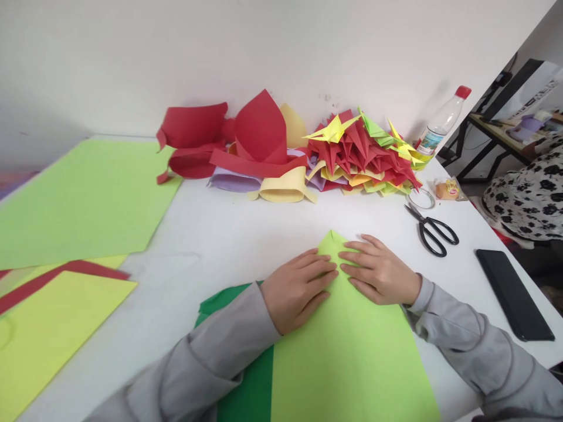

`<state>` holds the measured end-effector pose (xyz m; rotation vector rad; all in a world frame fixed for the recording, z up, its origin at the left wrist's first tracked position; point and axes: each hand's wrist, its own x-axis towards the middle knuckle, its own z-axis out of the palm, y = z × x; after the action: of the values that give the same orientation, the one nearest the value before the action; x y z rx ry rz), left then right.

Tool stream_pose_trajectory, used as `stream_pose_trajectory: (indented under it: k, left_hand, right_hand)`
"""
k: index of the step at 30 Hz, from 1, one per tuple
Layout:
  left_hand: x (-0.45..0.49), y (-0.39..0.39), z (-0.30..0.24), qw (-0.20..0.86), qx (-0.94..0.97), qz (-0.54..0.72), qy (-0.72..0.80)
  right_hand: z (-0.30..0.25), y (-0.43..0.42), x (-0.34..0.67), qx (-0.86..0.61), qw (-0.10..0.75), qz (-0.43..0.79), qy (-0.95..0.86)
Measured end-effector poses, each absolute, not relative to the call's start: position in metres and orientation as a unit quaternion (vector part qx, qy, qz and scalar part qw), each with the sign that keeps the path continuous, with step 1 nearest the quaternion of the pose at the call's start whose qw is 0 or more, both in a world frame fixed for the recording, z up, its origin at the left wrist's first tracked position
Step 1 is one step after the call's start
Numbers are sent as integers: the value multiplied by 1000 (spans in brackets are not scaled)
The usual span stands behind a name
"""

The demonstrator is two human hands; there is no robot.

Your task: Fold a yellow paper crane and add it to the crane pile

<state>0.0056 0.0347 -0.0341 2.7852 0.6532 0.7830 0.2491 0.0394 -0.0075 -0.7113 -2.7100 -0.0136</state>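
A light green sheet of paper [347,351] lies in front of me on the white table [211,246], folded to a point at its far end. My left hand [297,290] lies flat on its left fold, fingers stretched out. My right hand [380,272] presses flat on the right fold, fingertips meeting the left hand's near the point. A dark green sheet [246,392] lies under the light green one, partly hidden by my left sleeve.
A heap of folded red, yellow and green paper shapes [365,155] and curled red and yellow offcuts [246,146] sits by the wall. Scissors [431,228], a tape ring [421,198], a bottle [442,120] and a phone [512,293] lie right. Large sheets [83,199] cover the left.
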Motion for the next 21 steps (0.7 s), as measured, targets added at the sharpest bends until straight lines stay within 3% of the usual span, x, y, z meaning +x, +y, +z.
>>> stream_pose_trajectory:
  k: [21]
  left_hand:
    - [6,37,-33,70,940,264,204]
  right_hand:
    - [-7,39,245,-250,164,-20,-954]
